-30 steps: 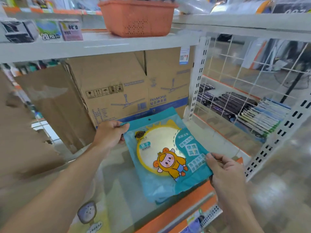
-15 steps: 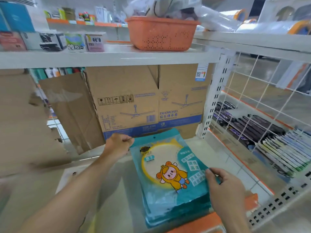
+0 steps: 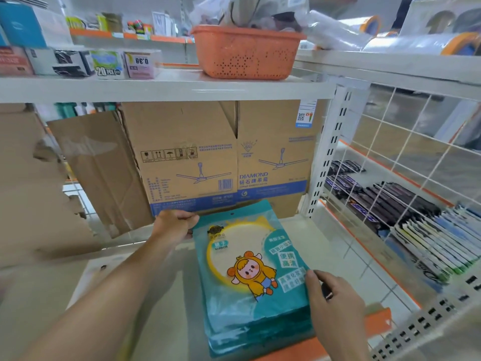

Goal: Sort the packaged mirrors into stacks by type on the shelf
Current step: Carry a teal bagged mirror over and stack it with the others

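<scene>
Well into the sorting, judging by the shelf point(image 3: 299, 238): one stack point(image 3: 250, 321) of teal mirror packets already built near the front edge, squared up one on another. On top of it, lying flat, the top packet point(image 3: 247, 261), printed with a yellow ring and a cartoon figure in a yellow hood, far end pointing at the cardboard box point(image 3: 208, 157) behind.

Held at two places. Left hand point(image 3: 177, 225) curled round the far left corner of the top packet, fingers over the edge. Right hand point(image 3: 335, 300) at the near right edge, thumb on the printed face and fingers curled beside it, pinching that edge by the look of it. Cannot tell whether gripping the top packet alone or a few below as well. Most likely squaring the top packet onto its pile.

Counted: two hands, one stack, one type in it. Several layers showing at the near end, too blurred together to number exactly. One cardboard box, one orange basket point(image 3: 247, 50) on the board above.

Left to do: hard to judge. No second stack in plain view. Only a pale flat shape point(image 3: 104, 267) on the shelf by the left forearm, possibly another kind of packet, too blurred to name. Beyond the wire grid point(image 3: 406, 152), rows of dark and coloured packs on the neighbouring shelf, not mirrors as far as visible.
</scene>
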{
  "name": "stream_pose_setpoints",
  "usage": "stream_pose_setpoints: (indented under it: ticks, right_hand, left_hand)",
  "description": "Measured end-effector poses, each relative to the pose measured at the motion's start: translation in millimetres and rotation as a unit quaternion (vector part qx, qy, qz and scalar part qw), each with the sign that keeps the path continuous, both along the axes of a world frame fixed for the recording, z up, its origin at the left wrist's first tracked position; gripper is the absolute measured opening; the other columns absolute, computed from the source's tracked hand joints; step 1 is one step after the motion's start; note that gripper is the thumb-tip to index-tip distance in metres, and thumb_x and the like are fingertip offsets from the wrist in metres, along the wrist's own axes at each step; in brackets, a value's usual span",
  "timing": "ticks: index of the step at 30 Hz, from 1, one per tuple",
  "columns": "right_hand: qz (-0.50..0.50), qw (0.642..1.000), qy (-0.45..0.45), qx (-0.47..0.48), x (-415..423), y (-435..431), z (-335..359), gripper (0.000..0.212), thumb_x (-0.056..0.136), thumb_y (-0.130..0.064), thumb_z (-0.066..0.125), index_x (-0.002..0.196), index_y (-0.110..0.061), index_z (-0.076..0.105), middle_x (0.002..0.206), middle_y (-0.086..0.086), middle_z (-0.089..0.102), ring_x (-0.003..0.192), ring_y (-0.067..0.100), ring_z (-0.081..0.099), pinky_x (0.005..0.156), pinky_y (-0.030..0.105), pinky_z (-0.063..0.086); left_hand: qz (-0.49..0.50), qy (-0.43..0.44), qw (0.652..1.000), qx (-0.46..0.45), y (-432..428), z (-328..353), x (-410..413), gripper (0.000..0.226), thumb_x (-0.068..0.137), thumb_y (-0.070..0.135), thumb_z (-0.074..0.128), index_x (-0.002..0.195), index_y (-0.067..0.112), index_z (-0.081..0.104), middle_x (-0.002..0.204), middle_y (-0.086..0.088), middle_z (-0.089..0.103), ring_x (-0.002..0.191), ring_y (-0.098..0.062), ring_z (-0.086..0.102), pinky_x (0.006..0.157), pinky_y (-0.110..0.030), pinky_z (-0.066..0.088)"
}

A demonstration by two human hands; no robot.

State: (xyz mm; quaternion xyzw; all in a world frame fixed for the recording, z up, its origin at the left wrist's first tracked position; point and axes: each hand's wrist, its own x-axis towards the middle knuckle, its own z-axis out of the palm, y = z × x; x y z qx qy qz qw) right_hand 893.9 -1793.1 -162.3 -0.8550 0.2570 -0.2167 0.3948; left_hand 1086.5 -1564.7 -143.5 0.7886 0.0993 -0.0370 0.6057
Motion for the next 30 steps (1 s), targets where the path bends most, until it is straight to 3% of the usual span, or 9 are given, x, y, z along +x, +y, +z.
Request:
stream_pose_setpoints:
  ticks: [6, 9, 12, 16, 19, 22, 26, 30]
  right_hand:
    - [0.028, 0.999, -0.014, 0.002, -2.5, -3.5, 0.7, 0.009, 0.089, -0.030, 0.060, 0.084, -0.028, 0.067, 0.079, -0.010, 0.059, 0.069, 0.003, 0.055, 0.059, 0.014, 0.035]
    - [0.047, 0.999, -0.015, 0.015, -2.3, -6.8, 2.0, 0.009, 0.090, -0.027, 0.059, 0.083, -0.028, 0.064, 0.081, -0.011, 0.060, 0.074, 0.004, 0.056, 0.059, 0.016, 0.039]
    - [0.046, 0.999, -0.025, 0.010, -0.3, -9.4, 8.1, 0.011, 0.091, -0.026, 0.057, 0.083, -0.026, 0.064, 0.082, -0.013, 0.061, 0.076, 0.004, 0.056, 0.064, 0.023, 0.043]
    - [0.050, 0.998, -0.028, 0.004, 7.3, -10.7, 14.6, 0.014, 0.092, -0.025, 0.055, 0.090, -0.020, 0.068, 0.083, -0.012, 0.061, 0.077, 0.001, 0.056, 0.060, 0.012, 0.036]
    - [0.058, 0.997, -0.019, -0.049, 14.3, -7.3, 17.9, 0.023, 0.092, -0.026, 0.055, 0.103, -0.012, 0.069, 0.092, -0.004, 0.064, 0.083, 0.010, 0.058, 0.068, 0.020, 0.039]
    - [0.079, 0.993, -0.008, -0.085, 21.8, -0.2, 25.9, 0.032, 0.092, -0.028, 0.055, 0.115, -0.009, 0.065, 0.111, 0.004, 0.065, 0.094, 0.015, 0.057, 0.077, 0.023, 0.037]
    - [0.134, 0.981, -0.003, -0.138, 34.4, 12.4, 39.7, 0.024, 0.091, -0.026, 0.054, 0.107, -0.012, 0.066, 0.096, 0.002, 0.062, 0.073, 0.002, 0.049, 0.062, 0.019, 0.037]
    - [0.157, 0.972, 0.008, -0.177, 47.3, 37.3, 52.9, 0.036, 0.089, -0.027, 0.054, 0.121, -0.013, 0.061, 0.117, 0.006, 0.064, 0.106, 0.025, 0.056, 0.089, 0.037, 0.046]
  left_hand:
    - [0.020, -0.008, 1.000, -0.008, -1.8, -5.4, 1.7, 0.011, 0.088, 0.016, 0.067, 0.093, 0.006, 0.067, 0.080, -0.008, 0.067, 0.065, -0.016, 0.060, 0.055, -0.021, 0.052]
    - [0.024, -0.019, 1.000, -0.004, 1.1, -11.3, 0.7, 0.014, 0.090, 0.019, 0.064, 0.096, 0.008, 0.069, 0.084, -0.005, 0.069, 0.069, -0.016, 0.064, 0.060, -0.025, 0.051]
    - [0.010, -0.045, 0.998, 0.036, 4.7, -11.0, -8.5, 0.011, 0.093, 0.025, 0.059, 0.095, 0.020, 0.069, 0.087, 0.000, 0.069, 0.073, -0.015, 0.065, 0.061, -0.027, 0.051]
    - [-0.001, -0.089, 0.993, 0.084, 12.3, -3.0, -29.6, 0.018, 0.092, 0.025, 0.059, 0.079, 0.035, 0.064, 0.079, 0.005, 0.067, 0.072, -0.016, 0.063, 0.071, -0.033, 0.052]
    - [-0.010, -0.093, 0.985, 0.145, 24.0, 1.9, -44.2, 0.021, 0.091, 0.024, 0.057, 0.074, 0.034, 0.063, 0.084, -0.008, 0.070, 0.084, -0.026, 0.065, 0.077, -0.038, 0.050]
    - [-0.013, -0.101, 0.972, 0.213, 38.2, 4.7, -60.2, 0.020, 0.092, 0.024, 0.057, 0.104, 0.020, 0.072, 0.105, -0.006, 0.071, 0.101, -0.022, 0.062, 0.083, -0.026, 0.041]
    - [0.004, -0.111, 0.957, 0.269, 59.7, 8.1, -86.5, 0.026, 0.091, 0.027, 0.059, 0.113, 0.019, 0.070, 0.107, 0.001, 0.071, 0.103, -0.018, 0.064, 0.089, -0.028, 0.045]
    - [0.024, -0.107, 0.943, 0.315, 83.7, 9.1, -110.3, 0.029, 0.091, 0.025, 0.059, 0.118, 0.016, 0.067, 0.116, -0.002, 0.068, 0.104, -0.020, 0.063, 0.091, -0.028, 0.045]
